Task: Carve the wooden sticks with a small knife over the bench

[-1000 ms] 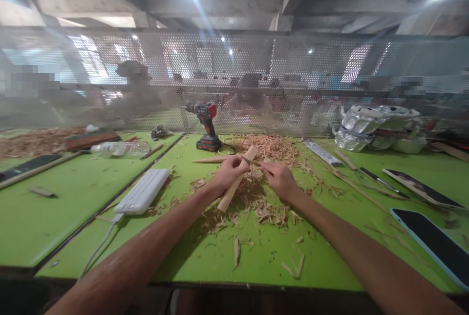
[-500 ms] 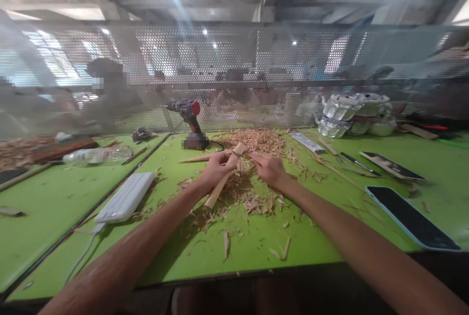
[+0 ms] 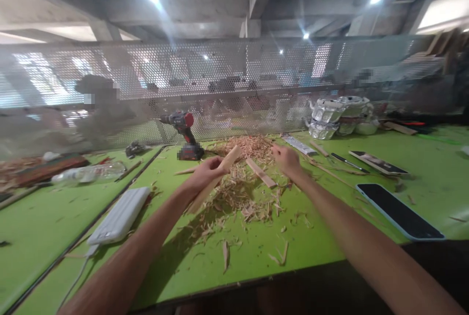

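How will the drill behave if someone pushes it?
The drill may tip if pushed near the top, since it stands upright on its base. It is probably stiff, with a hard-looking body, and perhaps heavy, given that thick base.

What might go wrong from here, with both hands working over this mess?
The phone lies right by the front edge of the table, so a bump might knock it off. The cable runs close beside the left arm and could snag, dragging the power bank. The loose wood piece near the right hand might get knocked aside.
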Available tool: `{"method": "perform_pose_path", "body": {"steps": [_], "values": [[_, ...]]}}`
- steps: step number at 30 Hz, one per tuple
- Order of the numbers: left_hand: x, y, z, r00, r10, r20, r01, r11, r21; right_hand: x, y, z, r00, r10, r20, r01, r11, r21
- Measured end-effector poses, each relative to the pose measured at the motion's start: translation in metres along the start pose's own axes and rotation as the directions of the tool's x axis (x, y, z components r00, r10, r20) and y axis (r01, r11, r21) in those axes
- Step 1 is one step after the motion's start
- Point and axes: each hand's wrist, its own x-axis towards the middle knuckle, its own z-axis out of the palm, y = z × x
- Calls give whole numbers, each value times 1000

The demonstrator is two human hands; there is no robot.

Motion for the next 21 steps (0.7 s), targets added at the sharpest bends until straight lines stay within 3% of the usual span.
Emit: {"method": "perform_pose_path", "body": {"steps": [3, 6, 9, 15, 21], "values": [[2, -1, 2, 1000, -10, -16, 9, 999, -46, 0, -8, 0, 999, 15, -36, -8, 983, 184], [3, -7, 9, 998, -30, -49, 27, 998, -61, -7, -27, 4, 999, -34, 11, 27, 905, 424], [3, -9, 15, 997, -48, -58, 44, 997, -66, -14, -40, 5, 996, -84, 18, 61, 841, 537], [3, -12, 21, 999, 3, -37, -6, 997, -83, -24, -57, 4, 958, -287, -5, 238, 786, 571], [4, -20, 27, 999, -26, -33, 23, 994, -103, -24, -57, 4, 950, -311, -27, 291, 853, 434]]}}
